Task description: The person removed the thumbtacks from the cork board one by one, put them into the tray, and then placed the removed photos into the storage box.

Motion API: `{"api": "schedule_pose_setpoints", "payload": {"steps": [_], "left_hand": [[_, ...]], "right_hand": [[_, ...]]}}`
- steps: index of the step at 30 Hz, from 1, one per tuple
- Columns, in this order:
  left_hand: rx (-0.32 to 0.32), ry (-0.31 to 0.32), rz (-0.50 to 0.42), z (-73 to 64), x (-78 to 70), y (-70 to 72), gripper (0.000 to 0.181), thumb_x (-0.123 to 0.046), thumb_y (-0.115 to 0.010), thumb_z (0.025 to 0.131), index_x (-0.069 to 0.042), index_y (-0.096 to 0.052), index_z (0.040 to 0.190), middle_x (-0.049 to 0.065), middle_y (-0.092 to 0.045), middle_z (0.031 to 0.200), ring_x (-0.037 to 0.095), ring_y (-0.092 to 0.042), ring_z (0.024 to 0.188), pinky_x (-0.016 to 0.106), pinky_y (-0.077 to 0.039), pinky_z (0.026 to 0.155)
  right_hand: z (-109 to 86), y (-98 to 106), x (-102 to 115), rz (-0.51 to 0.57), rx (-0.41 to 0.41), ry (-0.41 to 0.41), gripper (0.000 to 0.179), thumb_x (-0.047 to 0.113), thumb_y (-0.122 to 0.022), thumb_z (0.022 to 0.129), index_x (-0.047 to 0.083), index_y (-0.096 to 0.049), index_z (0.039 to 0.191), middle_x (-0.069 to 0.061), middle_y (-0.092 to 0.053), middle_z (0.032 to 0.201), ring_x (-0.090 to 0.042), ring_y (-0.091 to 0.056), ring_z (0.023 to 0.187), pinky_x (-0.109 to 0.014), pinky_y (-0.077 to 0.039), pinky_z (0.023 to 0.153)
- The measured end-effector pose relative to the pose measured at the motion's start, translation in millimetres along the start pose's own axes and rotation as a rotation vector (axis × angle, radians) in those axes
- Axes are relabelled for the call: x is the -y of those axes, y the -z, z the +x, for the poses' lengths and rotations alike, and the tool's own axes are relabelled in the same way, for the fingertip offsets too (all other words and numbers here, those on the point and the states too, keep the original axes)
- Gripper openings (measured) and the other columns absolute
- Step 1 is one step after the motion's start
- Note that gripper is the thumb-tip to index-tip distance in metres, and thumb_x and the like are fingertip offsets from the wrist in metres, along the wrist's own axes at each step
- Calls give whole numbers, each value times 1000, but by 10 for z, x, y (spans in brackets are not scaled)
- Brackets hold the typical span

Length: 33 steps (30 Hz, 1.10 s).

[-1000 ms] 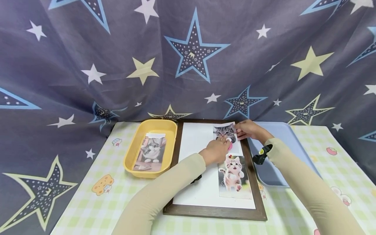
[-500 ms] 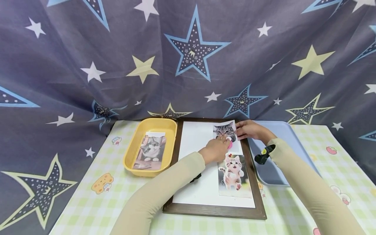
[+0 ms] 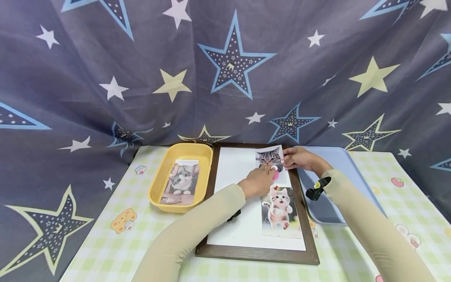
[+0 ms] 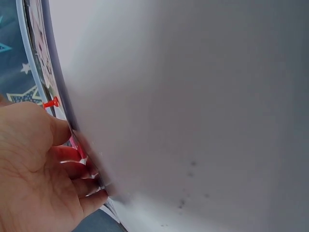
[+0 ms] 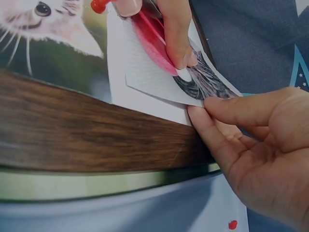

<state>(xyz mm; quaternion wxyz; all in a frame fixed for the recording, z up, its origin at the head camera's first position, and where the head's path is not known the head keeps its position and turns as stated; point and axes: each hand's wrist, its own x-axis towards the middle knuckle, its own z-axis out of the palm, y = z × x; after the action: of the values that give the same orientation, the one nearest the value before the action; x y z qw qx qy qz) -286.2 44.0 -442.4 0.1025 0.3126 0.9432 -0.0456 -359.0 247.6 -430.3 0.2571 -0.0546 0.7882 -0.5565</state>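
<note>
On the white board (image 3: 234, 168) with its dark wooden frame (image 3: 257, 255) lies a photo of a grey tabby cat (image 3: 269, 155), its upper right corner tilted out past the sheet below. My left hand (image 3: 259, 181) presses its fingertips on the photo's middle. At the right edge my right hand (image 3: 299, 157) pinches the photo between thumb and forefinger; the right wrist view shows that edge lifted off the board. Below is a kitten photo (image 3: 280, 213), with a red pushpin (image 5: 99, 6) at its top, beside my left thumb.
A yellow tray (image 3: 155, 194) to the left holds another cat photo (image 3: 181, 184). On the right is a light blue tray (image 3: 331, 209), under my right forearm. A checked cloth (image 3: 105, 250) covers the table, and a star-patterned curtain (image 3: 148, 58) hangs behind.
The right hand has shifted very slightly at the photo's edge, and the photo's upper corner sits a touch differently. The left hand stays in place.
</note>
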Motion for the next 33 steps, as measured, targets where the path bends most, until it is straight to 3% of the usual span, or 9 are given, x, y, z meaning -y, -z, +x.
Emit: {"api": "schedule_pose_setpoints", "payload": {"steps": [7,16,25,33], "left_hand": [[1,5,-73,-37,5,-44,60,-28,-39,109,-9,-21,163,13,-13,172,29,-13,159,38,-25,127],[-22,16,-94,-69,4,-44,59,-30,-39,110,-9,-23,162,12,-12,172,29,-14,159,39,-26,127],[-104,9,-38,-50,35,10,61,-32,-48,107,-10,-29,161,13,-18,171,29,-20,158,40,-29,126],[-215,-9,-99,-50,164,128,57,-25,-54,104,-8,-38,157,16,-31,165,29,-31,154,45,-30,125]], "right_hand": [[-6,-37,-32,14,-25,-14,55,-13,-56,94,-17,-33,144,0,-61,96,-6,-65,81,-24,-60,81],[-7,-62,-72,28,-31,-8,55,-14,-55,94,-17,-33,144,1,-62,96,-4,-65,81,-22,-60,80],[-10,-44,-84,25,-35,-16,56,-10,-56,97,-16,-32,147,1,-60,98,-4,-65,83,-21,-59,83],[-28,-27,-81,56,-38,-2,51,-12,-55,96,-16,-35,142,4,-60,93,-4,-65,83,-21,-59,82]]}}
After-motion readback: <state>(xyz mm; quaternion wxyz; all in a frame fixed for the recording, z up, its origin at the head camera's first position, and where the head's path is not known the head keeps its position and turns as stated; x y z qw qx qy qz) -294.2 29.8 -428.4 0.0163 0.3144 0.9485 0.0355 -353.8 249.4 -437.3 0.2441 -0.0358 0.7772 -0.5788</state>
